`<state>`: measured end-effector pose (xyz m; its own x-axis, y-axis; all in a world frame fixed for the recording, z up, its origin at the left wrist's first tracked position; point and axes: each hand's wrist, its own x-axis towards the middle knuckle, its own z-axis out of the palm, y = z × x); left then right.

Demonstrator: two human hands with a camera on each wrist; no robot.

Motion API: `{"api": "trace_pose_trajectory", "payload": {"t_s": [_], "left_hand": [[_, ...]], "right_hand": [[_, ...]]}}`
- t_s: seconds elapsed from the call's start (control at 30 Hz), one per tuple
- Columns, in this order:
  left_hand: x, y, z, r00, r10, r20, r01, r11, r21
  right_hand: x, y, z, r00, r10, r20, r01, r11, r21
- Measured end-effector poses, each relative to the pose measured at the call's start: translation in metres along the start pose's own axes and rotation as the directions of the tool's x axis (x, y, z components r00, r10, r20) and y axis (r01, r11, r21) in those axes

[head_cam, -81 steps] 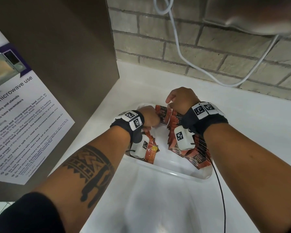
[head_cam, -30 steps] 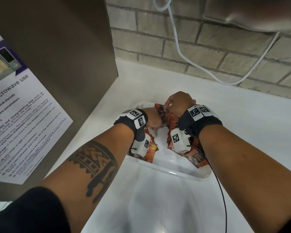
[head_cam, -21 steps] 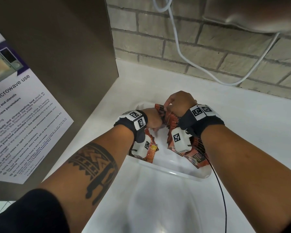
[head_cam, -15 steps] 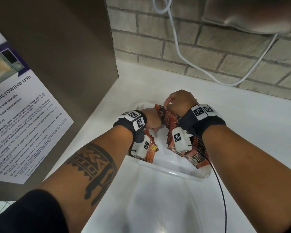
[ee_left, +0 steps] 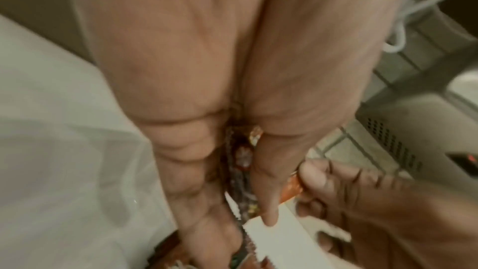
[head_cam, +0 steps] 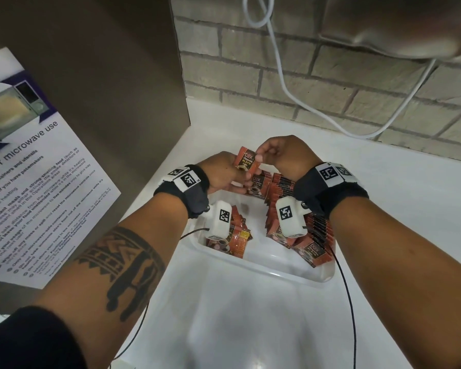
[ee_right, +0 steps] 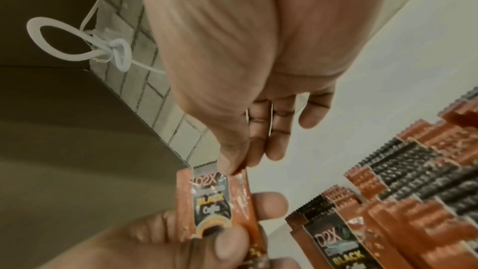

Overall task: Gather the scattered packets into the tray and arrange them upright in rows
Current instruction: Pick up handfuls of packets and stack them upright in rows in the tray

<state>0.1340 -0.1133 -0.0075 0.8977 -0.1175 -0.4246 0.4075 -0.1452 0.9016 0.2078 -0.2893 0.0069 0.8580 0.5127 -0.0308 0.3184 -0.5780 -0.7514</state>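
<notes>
An orange and black coffee packet is held upright above the far end of the white tray. My right hand pinches its top corner between thumb and fingertip. My left hand grips the lower part of this packet, with further packet edges between thumb and fingers. A long row of packets stands upright along the tray's right side, seen close up as the row of packets. A small group of packets leans at the tray's left, partly hidden by the wrist camera.
The tray sits on a white counter in a corner. A brown panel with a microwave notice stands at the left, and a brick wall with a hanging white cable runs behind. A black wire trails from the right wrist.
Both hands have risen from among the packets in the tray. One packet has come up with them, held between the two hands and facing me.
</notes>
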Motion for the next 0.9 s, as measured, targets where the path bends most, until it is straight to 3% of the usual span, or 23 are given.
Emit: {"api": "trace_pose_trajectory", "payload": {"t_s": [0.13, 0.27, 0.37, 0.5, 0.57, 0.7, 0.8, 0.9], "left_hand": [[0.0, -0.003, 0.0, 0.985, 0.122, -0.121, -0.094, 0.972, 0.216], [0.0, -0.005, 0.001, 0.959, 0.185, -0.212, -0.083, 0.907, 0.413], [0.0, 0.0, 0.002, 0.939, 0.196, -0.283, -0.004, 0.827, 0.562], [0.004, 0.003, 0.006, 0.922, 0.111, -0.37, 0.213, 0.653, 0.727], [0.008, 0.0, 0.009, 0.939, 0.081, -0.335, 0.217, 0.616, 0.757], [0.015, -0.001, 0.021, 0.988, -0.073, -0.138, 0.156, 0.483, 0.862], [0.015, -0.003, 0.032, 0.986, -0.165, -0.023, 0.084, 0.378, 0.922], [0.019, -0.007, 0.037, 0.978, -0.21, 0.019, 0.059, 0.361, 0.931]], "right_hand": [[0.001, -0.006, -0.001, 1.0, -0.023, 0.001, 0.023, 1.0, -0.018], [0.001, -0.008, -0.001, 1.0, -0.004, 0.006, 0.005, 0.998, -0.055], [0.0, -0.008, 0.0, 1.0, 0.026, -0.017, -0.028, 0.991, -0.134], [0.001, -0.006, 0.002, 0.995, 0.093, 0.024, -0.081, 0.948, -0.309], [0.003, -0.005, 0.007, 0.987, 0.158, 0.036, -0.131, 0.908, -0.398], [0.002, -0.005, 0.014, 0.974, 0.228, 0.003, -0.202, 0.87, -0.45], [0.002, -0.003, 0.018, 0.971, 0.24, -0.002, -0.215, 0.867, -0.449], [0.001, 0.0, 0.021, 0.969, 0.248, 0.001, -0.218, 0.854, -0.473]]}}
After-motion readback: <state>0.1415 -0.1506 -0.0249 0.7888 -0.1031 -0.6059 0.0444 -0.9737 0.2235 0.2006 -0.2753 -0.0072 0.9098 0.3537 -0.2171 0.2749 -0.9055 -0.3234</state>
